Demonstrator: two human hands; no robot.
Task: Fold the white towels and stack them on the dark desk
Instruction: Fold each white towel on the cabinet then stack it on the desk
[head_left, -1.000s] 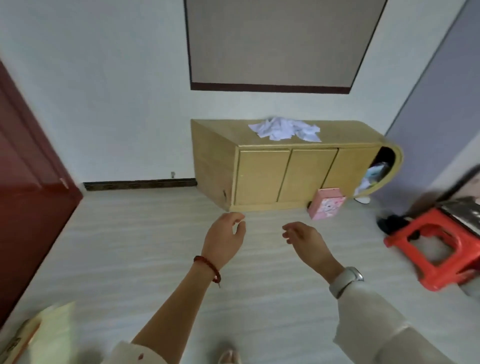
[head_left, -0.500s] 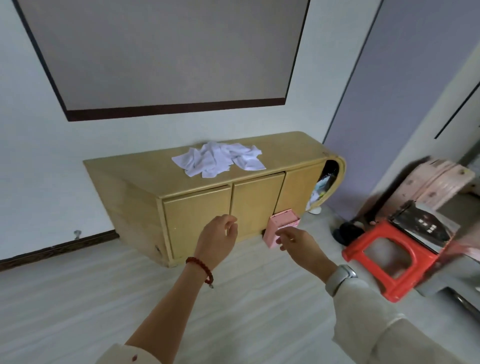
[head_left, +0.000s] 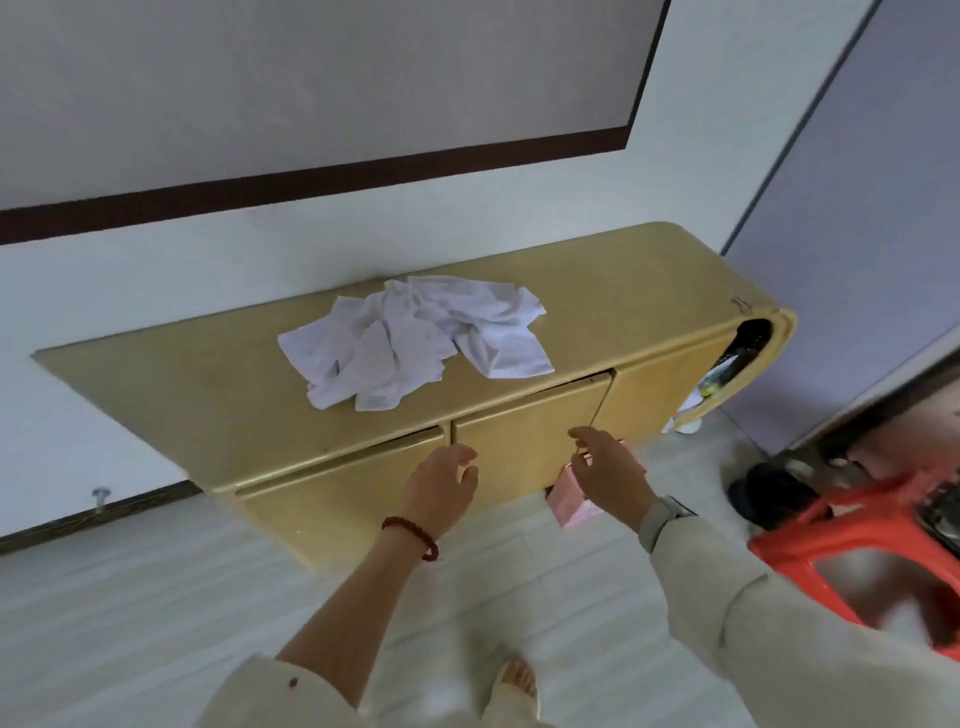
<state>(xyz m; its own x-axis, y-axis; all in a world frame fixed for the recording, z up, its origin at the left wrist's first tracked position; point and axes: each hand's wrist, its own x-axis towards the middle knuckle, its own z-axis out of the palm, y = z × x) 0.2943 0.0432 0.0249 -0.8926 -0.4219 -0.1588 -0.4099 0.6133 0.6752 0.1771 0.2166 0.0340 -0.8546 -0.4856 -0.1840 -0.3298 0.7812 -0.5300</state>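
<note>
Head view looks down on two raised, bare hands in front of a low, light wooden cabinet (head_left: 363, 379). Its flat top serves as a worktop, though it is pale yellow wood rather than dark. The left hand (head_left: 441, 488) is held in the air with its fingers loosely curled and grasps nothing; a red bead bracelet (head_left: 413, 535) circles its wrist, and the sleeve is pushed up to the elbow. The right hand (head_left: 608, 475) is likewise released, with fingers relaxed and slightly spread, holding nothing; a watch (head_left: 662, 517) sits at its wrist above a pale sleeve (head_left: 753, 623).

The white towels (head_left: 415, 340) lie in a crumpled, unfolded heap on the worktop, beyond both hands and a little to the left hand's far side, well apart from the fingers. No towel is touched by either hand. Below the worktop edge, the cabinet's door fronts (head_left: 524, 447) stand directly ahead of the two hands. A pink box (head_left: 571, 504) rests on the pale floor (head_left: 130, 623) against the cabinet base, partly hidden behind the right hand. A red plastic stool (head_left: 857, 545) stands to the right of the right arm. One sandalled foot (head_left: 514, 686) shows on the floor beneath the arms.
</note>
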